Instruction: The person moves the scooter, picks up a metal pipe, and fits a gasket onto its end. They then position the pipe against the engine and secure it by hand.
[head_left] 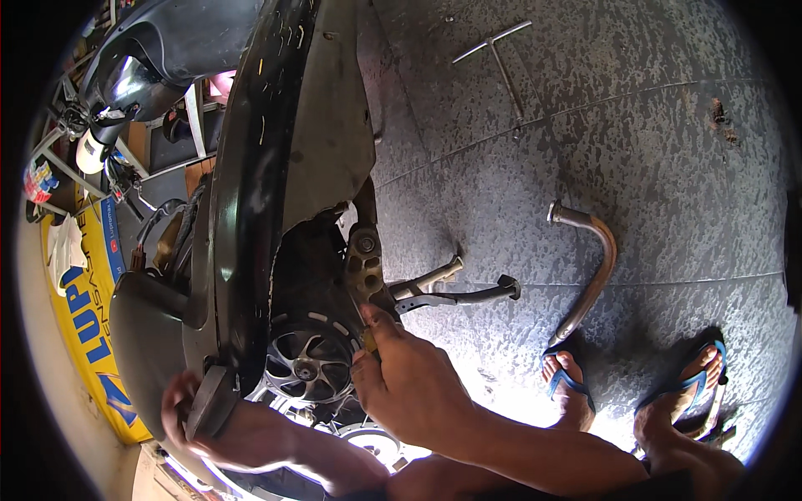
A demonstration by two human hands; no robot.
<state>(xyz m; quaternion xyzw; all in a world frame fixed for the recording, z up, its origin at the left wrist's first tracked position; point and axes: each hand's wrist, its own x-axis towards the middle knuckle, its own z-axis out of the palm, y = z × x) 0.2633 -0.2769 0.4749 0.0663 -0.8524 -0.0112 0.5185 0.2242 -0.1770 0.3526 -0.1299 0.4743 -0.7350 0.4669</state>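
My right hand is closed around a screwdriver; only a bit of its yellowish handle and a thin shaft show. Its tip points up at the metal casing beside the scooter's engine. Just left of that hand is a round black fan with curved blades. My left hand is at the lower left, its fingers curled around a dark block-shaped part at the end of the long black body panel. That part covers some of the palm, and the fingertips are slightly blurred.
On the grey floor lie a T-handle wrench and a bent, rusty pipe. A metal stand leg juts right from the scooter. Two feet in blue flip-flops are at the lower right. A yellow banner and a shelf frame stand left.
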